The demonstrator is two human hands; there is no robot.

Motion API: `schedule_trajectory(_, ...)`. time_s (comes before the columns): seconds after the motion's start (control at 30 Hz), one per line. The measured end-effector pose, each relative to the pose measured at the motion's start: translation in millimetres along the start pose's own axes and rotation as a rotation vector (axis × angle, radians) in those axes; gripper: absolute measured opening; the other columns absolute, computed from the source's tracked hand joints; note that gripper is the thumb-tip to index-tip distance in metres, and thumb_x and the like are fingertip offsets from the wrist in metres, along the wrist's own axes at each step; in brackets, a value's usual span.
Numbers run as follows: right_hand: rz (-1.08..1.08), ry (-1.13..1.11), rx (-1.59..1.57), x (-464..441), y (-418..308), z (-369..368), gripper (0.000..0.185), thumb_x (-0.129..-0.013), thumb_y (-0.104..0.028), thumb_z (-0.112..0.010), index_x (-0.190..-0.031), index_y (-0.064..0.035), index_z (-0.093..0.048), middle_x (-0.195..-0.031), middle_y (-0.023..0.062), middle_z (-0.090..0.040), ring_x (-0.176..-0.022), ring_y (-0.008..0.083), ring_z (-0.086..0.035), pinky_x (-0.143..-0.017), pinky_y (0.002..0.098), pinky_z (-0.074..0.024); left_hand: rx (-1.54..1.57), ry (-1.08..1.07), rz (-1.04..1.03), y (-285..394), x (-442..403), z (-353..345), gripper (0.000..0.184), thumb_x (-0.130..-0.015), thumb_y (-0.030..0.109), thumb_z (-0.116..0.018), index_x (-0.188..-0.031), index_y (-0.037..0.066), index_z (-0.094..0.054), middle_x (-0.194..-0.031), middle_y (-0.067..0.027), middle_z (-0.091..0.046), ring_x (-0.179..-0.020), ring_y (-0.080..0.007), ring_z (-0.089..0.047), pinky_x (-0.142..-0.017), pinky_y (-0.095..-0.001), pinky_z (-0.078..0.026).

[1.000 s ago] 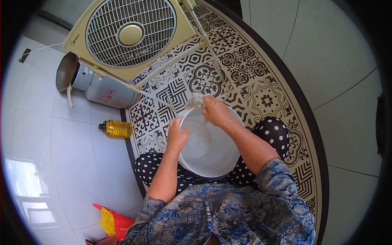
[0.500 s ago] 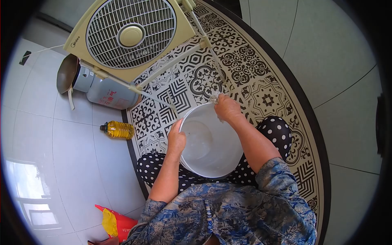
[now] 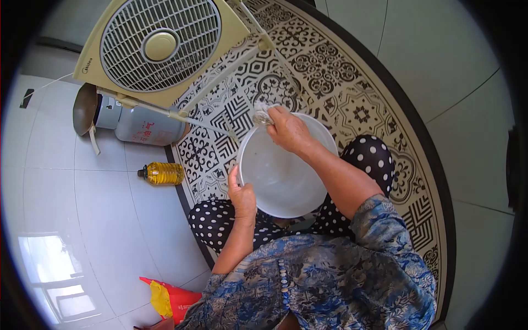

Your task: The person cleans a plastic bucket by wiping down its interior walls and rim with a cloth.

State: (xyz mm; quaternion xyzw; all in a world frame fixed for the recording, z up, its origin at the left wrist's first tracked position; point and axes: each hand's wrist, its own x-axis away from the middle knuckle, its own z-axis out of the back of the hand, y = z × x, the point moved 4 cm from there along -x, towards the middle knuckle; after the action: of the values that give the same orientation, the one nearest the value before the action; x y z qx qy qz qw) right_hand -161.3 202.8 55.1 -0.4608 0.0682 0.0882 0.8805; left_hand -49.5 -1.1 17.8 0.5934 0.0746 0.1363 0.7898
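Note:
Between my knees stands a white round bucket (image 3: 283, 181), its open mouth facing up toward me. My left hand (image 3: 242, 195) grips the bucket's near left rim, thumb on the inner side and fingers outside. At the far rim, my right hand (image 3: 287, 129) is closed around a crumpled whitish cloth (image 3: 263, 114) and presses it at the edge. Part of the cloth is hidden inside my fingers. A few small specks show on the bucket's inner wall.
A cream box fan (image 3: 160, 47) on a frame stands ahead on the patterned mat (image 3: 357, 113). To the left are a grey gas cylinder (image 3: 146, 125), a pan (image 3: 86, 110) and a bottle of yellow oil (image 3: 163, 174). A red bag (image 3: 181, 301) lies at lower left.
My right hand has moved left along the far rim with the cloth. The bucket has shifted and tilted slightly, and my left hand now sits a little lower on its rim.

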Motion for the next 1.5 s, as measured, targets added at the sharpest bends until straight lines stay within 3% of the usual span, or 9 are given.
schedule_trajectory(0.13, 0.108, -0.027, -0.043, 10.9, -16.0, -15.9, 0.023, -0.08, -0.013, -0.055, -0.102, -0.0064, -0.052, -0.1, 0.0129, -0.056, -0.09, 0.0341, -0.061, -0.075, 0.0466, -0.0497, -0.237, 0.101, -0.076, -7.8, -3.9, 12.0, 0.045, -0.073, -0.008, -0.048, -0.117, -0.004, -0.051, -0.11, -0.0132, -0.053, -0.106, -0.0222, -0.052, -0.095, -0.0306, -0.041)
schedule_trajectory(0.27, 0.125, -0.129, -0.036, 15.3, -23.4, -20.5, 0.023, -0.08, -0.013, -0.055, -0.1, -0.005, -0.05, -0.104, 0.0126, -0.054, -0.094, 0.035, -0.059, -0.077, 0.0465, -0.0484, -0.08, 0.078, 0.213, 2.1, -16.5, 9.0, 0.047, -0.072, -0.005, -0.051, -0.118, -0.004, -0.051, -0.111, -0.0141, -0.047, -0.101, -0.0218, -0.05, -0.095, -0.0328, -0.038)
schedule_trajectory(0.33, 0.052, -0.098, 0.053, 12.4, -19.5, -18.1, 0.025, -0.08, -0.016, -0.057, -0.102, -0.0059, -0.052, -0.101, 0.0126, -0.057, -0.091, 0.0339, -0.062, -0.076, 0.0462, -0.0507, -0.367, 0.103, 0.018, 8.6, -18.0, 3.0, 0.05, -0.073, -0.003, -0.049, -0.123, -0.003, -0.05, -0.118, -0.0159, -0.045, -0.11, -0.0236, -0.048, -0.099, -0.0332, -0.036)
schedule_trajectory(0.73, -0.515, -0.175, 0.255, -0.3, 55.1, 22.3, 0.034, -0.082, -0.025, -0.054, -0.106, -0.0004, -0.054, -0.102, 0.0224, -0.063, -0.098, 0.0382, -0.06, -0.085, 0.0474, -0.0465, -0.092, 0.062, 0.149, -12.9, -27.6, 4.6, 0.054, -0.074, 0.0, -0.048, -0.127, -0.003, -0.048, -0.127, -0.018, -0.046, -0.118, -0.0287, -0.047, -0.104, -0.0334, -0.034)
schedule_trajectory(0.9, -0.426, -0.168, 0.356, 2.0, 55.6, 22.1, 0.031, -0.083, -0.024, -0.053, -0.104, -0.002, -0.054, -0.104, 0.0224, -0.063, -0.099, 0.0398, -0.059, -0.085, 0.0485, -0.0461, -0.36, 0.054, -0.028, -0.8, -15.9, -3.8, 0.052, -0.072, 0.0, -0.05, -0.124, -0.002, -0.05, -0.124, -0.022, -0.047, -0.116, -0.0339, -0.047, -0.102, -0.0366, -0.035)
schedule_trajectory(1.1, -0.087, -0.078, 0.069, 11.1, 34.9, 26.3, 0.03, -0.086, -0.021, -0.05, -0.107, 0.0003, -0.055, -0.097, 0.023, -0.062, -0.09, 0.0407, -0.059, -0.079, 0.0451, -0.0451, -0.481, 0.122, -0.229, -3.3, 17.7, -33.5, 0.056, -0.068, -0.001, -0.053, -0.123, 0.005, -0.048, -0.122, -0.0196, -0.046, -0.116, -0.0401, -0.042, -0.1, -0.0444, -0.035)
schedule_trajectory(1.27, -0.037, -0.105, 0.091, 13.3, 53.5, 20.7, 0.035, -0.087, -0.018, -0.048, -0.118, -0.0027, -0.055, -0.098, 0.0224, -0.064, -0.092, 0.0395, -0.061, -0.079, 0.0428, -0.0462, -0.408, 0.205, -0.095, 2.8, 24.2, -36.5, 0.054, -0.068, 0.0, -0.055, -0.121, 0.009, -0.051, -0.125, -0.0178, -0.044, -0.118, -0.0376, -0.042, -0.095, -0.0454, -0.038)
schedule_trajectory(1.37, -0.218, -0.15, 0.083, 16.4, 61.0, 30.9, 0.038, -0.086, -0.021, -0.05, -0.119, -0.0033, -0.055, -0.102, 0.023, -0.064, -0.095, 0.0405, -0.06, -0.08, 0.0439, -0.0461, -0.383, 0.184, -0.023, 7.3, 20.1, -36.4, 0.049, -0.069, 0.0, -0.053, -0.118, 0.008, -0.053, -0.127, -0.0184, -0.044, -0.118, -0.0373, -0.042, -0.098, -0.0432, -0.037)
schedule_trajectory(1.5, -0.316, -0.191, 0.43, 22.5, 131.5, 38.9, 0.045, -0.084, -0.026, -0.052, -0.118, 0.0035, -0.054, -0.098, 0.0239, -0.063, -0.092, 0.037, -0.061, -0.08, 0.0422, -0.0458, -0.272, 0.14, 0.061, 12.2, 8.8, -19.3, 0.047, -0.071, -0.003, -0.05, -0.116, 0.005, -0.056, -0.126, -0.0169, -0.047, -0.12, -0.0349, -0.044, -0.102, -0.0383, -0.035)
